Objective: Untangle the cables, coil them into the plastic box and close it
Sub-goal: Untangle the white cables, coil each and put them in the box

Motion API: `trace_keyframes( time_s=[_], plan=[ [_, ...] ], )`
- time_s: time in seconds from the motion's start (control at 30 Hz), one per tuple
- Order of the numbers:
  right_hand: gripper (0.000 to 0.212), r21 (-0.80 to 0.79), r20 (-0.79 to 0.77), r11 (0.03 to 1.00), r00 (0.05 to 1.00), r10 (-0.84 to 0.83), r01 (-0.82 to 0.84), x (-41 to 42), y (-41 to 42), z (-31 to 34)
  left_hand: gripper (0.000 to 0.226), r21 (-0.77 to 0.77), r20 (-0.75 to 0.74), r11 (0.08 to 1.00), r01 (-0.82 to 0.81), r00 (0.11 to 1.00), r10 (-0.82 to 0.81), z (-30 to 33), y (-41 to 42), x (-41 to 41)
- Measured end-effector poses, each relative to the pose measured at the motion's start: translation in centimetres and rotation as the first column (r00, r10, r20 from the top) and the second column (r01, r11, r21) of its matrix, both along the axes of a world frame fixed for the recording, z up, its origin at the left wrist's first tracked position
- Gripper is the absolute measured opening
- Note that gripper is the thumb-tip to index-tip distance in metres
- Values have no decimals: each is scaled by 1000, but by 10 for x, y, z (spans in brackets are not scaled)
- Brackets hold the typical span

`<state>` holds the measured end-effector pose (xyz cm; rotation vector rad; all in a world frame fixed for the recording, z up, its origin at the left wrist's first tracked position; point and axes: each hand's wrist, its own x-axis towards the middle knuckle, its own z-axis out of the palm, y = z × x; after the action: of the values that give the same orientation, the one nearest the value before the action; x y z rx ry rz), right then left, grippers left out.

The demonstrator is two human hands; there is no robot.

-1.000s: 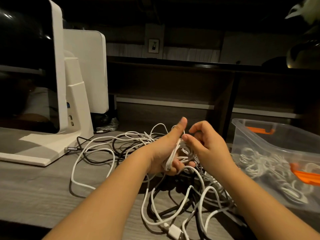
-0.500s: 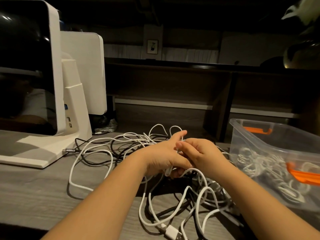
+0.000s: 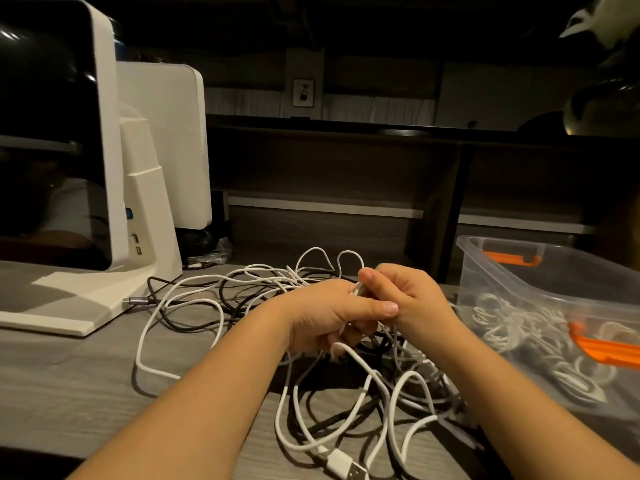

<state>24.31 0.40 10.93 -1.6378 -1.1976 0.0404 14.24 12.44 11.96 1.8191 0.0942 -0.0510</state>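
Observation:
A tangle of white and black cables (image 3: 242,292) sprawls over the grey wooden desk (image 3: 69,382). My left hand (image 3: 325,317) grips a bundle of white cable in its curled fingers, thumb stretched to the right. My right hand (image 3: 405,299) sits against it and pinches a white cable near the fingertips. A white USB plug (image 3: 343,462) lies at the near edge. The clear plastic box (image 3: 512,271) with orange latches (image 3: 512,259) stands open at the right, with several coiled white cables inside.
A white monitor on a stand (image 3: 114,202) occupies the left of the desk, with a second white screen (image 3: 173,143) behind it. A grey plug (image 3: 136,301) lies by its base. Dark shelving (image 3: 433,202) runs along the back.
Both hands have dropped lower and closed together over the cable bundle. My left thumb, pointing up before, now lies flat to the right.

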Motion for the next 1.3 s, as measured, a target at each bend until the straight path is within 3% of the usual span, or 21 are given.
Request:
trace_keyframes(
  time_s=[0.1, 0.17, 0.23, 0.43, 0.57, 0.67, 0.73, 0.87, 1.0, 1.13, 1.2, 1.3],
  plan=[
    [32, 111, -148, 992, 986, 70, -53, 5, -7, 7, 12, 4, 6, 998, -57, 998, 57, 0, -2, 1],
    [16, 135, -177, 986, 977, 120, -97, 9, -14, 11, 11, -48, 12, 996, -81, 997, 82, -2, -1, 3],
    [14, 135, -172, 981, 972, 160, -138, 11, -15, 11, 9, -94, 21, 993, -69, 997, 72, -2, 1, 3],
    [12, 189, -68, 982, 997, 35, -21, 13, -6, 7, 14, 134, 33, 990, -38, 999, 34, -7, -3, 7],
    [15, 31, -76, 998, 996, -56, 58, 17, -4, 3, 9, 155, 64, 988, 11, 998, -21, -9, -6, 8],
    [29, -205, 25, 978, 999, -41, 45, 19, -4, 0, 9, 101, 92, 995, 0, 996, -9, -8, -4, 8],
    [32, -278, 89, 957, 994, -61, 83, 20, -3, -2, 11, 101, 104, 992, -71, 993, 61, -7, -1, 9],
    [27, -302, 198, 942, 976, -86, 144, 13, -1, -2, 10, 41, 121, 977, -209, 972, 202, -7, 8, 10],
    [28, -348, 185, 924, 978, -99, 159, 11, 2, -5, 19, 29, 191, 944, -329, 929, 318, -12, 3, 15],
    [29, -340, 215, 921, 969, -122, 191, 13, 2, -4, 21, 242, 343, 867, -436, 874, 344, -14, 1, 20],
    [29, -342, 175, 927, 980, -97, 153, 12, 0, -3, 21, 277, 380, 849, -449, 863, 333, -15, 3, 21],
    [26, -344, 119, 933, 991, -67, 104, 10, 0, -4, 16, 169, 393, 875, -454, 845, 362, -16, 5, 22]
  ],
)
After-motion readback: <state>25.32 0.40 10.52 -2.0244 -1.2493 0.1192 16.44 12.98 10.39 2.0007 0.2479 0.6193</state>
